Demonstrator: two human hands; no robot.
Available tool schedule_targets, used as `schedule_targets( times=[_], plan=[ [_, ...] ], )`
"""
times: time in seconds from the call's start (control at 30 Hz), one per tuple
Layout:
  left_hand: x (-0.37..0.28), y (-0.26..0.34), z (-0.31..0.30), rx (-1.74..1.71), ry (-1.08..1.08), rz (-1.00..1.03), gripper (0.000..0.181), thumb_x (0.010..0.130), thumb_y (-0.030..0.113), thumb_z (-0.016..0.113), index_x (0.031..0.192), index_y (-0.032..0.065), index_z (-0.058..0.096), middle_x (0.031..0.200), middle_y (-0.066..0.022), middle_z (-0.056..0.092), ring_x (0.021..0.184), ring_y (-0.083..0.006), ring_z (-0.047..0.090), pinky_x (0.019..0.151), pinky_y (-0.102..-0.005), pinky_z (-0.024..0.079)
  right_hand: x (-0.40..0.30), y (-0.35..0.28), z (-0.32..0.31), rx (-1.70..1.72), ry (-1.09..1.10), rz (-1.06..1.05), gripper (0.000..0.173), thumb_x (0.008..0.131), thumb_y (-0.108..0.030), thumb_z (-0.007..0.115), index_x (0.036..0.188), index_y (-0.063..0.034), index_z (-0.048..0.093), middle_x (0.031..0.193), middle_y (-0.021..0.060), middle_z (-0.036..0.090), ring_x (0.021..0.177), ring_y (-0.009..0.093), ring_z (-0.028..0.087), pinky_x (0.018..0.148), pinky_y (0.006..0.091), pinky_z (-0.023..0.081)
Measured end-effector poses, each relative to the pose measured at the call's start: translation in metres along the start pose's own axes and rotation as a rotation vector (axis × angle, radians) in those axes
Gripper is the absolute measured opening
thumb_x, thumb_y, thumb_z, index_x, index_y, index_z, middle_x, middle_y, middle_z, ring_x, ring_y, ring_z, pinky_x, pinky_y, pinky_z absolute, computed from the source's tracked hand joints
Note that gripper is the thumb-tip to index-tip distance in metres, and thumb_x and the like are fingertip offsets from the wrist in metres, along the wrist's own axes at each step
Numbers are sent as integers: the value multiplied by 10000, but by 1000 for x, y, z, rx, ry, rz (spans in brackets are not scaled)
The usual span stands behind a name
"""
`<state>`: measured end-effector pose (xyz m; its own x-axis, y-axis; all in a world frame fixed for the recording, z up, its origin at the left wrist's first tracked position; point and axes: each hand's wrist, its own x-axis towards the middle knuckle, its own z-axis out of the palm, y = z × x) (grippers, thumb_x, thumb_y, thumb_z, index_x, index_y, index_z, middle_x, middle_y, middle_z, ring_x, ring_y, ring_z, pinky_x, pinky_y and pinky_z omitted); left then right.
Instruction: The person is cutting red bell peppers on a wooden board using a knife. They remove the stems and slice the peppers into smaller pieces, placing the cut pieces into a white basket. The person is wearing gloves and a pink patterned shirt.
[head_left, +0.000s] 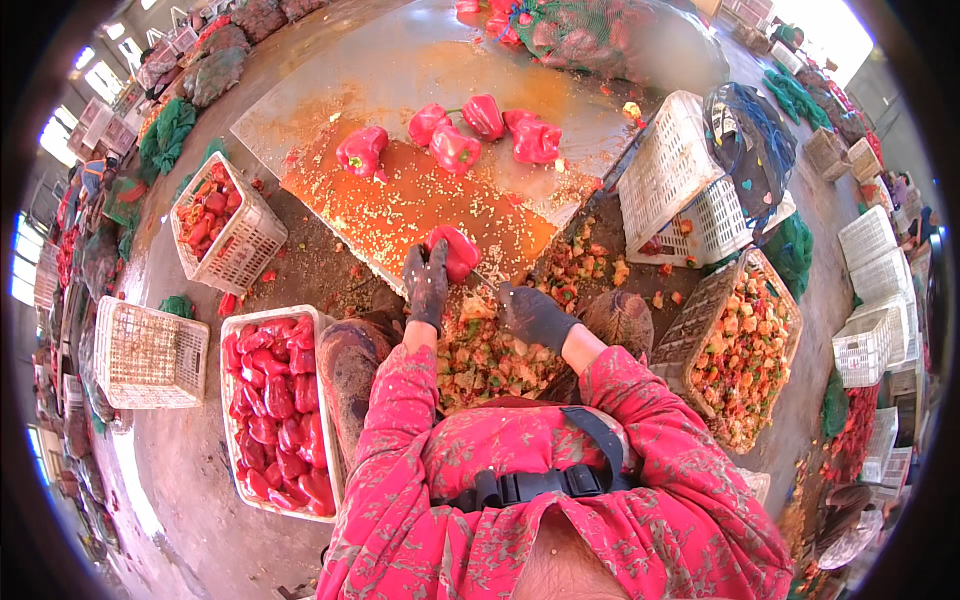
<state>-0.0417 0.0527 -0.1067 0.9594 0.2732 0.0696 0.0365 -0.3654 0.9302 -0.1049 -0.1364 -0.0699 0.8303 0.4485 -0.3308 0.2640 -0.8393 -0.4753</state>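
Note:
My left hand (427, 285), in a dark glove, grips a red bell pepper (454, 253) above the near corner of a seed-strewn table (420, 206). In my gloved right hand (534, 313) is a thin metal blade, probably a knife (484, 280), its tip close to the pepper's lower right side. The handle is hidden in my fist. Farther up the table lie several whole red bell peppers (454, 148), some with green stems showing. Between my knees is a heap of cut pepper cores and seeds (495, 367).
At left, a white plastic crate (330, 420) holds red peppers; another crate (236, 262) holds pepper pieces. A crate of cores (682, 345) leans at right, near stacked white crates (667, 157) and a backpack (750, 150). A green mesh sack (600, 37) lies on the table's far end.

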Motion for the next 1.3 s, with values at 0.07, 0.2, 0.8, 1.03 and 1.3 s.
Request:
schedule_targets(
  times=[0.07,0.2,0.8,1.03,1.3],
  plan=[
    [8,4,5,-15,6,-59,405,813,331,637,884,-62,568,817,-157,595,725,-230,544,661,-374,433,-3,4,2,21,71,-53,319,849,-182,507,1043,65,455,786,231,609,731,356,617,618,422,482],
    [14,10,4,-150,-21,-219,386,790,309,655,833,-67,576,792,-159,586,704,-247,539,647,-380,432,-4,13,-4,12,125,-67,326,838,-249,551,1013,21,501,758,206,590,707,333,605,598,421,471],
    [5,15,30,-677,-333,-252,288,743,70,632,1001,-23,545,877,-93,618,768,-194,614,696,-304,502,81,51,2,579,747,-51,368,729,-118,630,1043,17,496,828,243,580,791,395,584,679,422,473],
    [24,7,9,-1469,-533,-370,412,767,161,581,1130,-19,508,927,-86,597,768,-211,557,649,-343,490,81,58,-9,1415,557,-62,211,798,-69,618,979,17,553,805,60,615,698,140,581,603,285,471],
    [43,-4,-22,-1471,-620,-278,555,857,331,514,1279,-16,421,1234,-188,516,952,-315,563,721,-417,511,68,26,-44,428,1077,-246,306,767,-177,664,979,11,550,782,133,571,684,291,571,617,387,474]
  ],
)
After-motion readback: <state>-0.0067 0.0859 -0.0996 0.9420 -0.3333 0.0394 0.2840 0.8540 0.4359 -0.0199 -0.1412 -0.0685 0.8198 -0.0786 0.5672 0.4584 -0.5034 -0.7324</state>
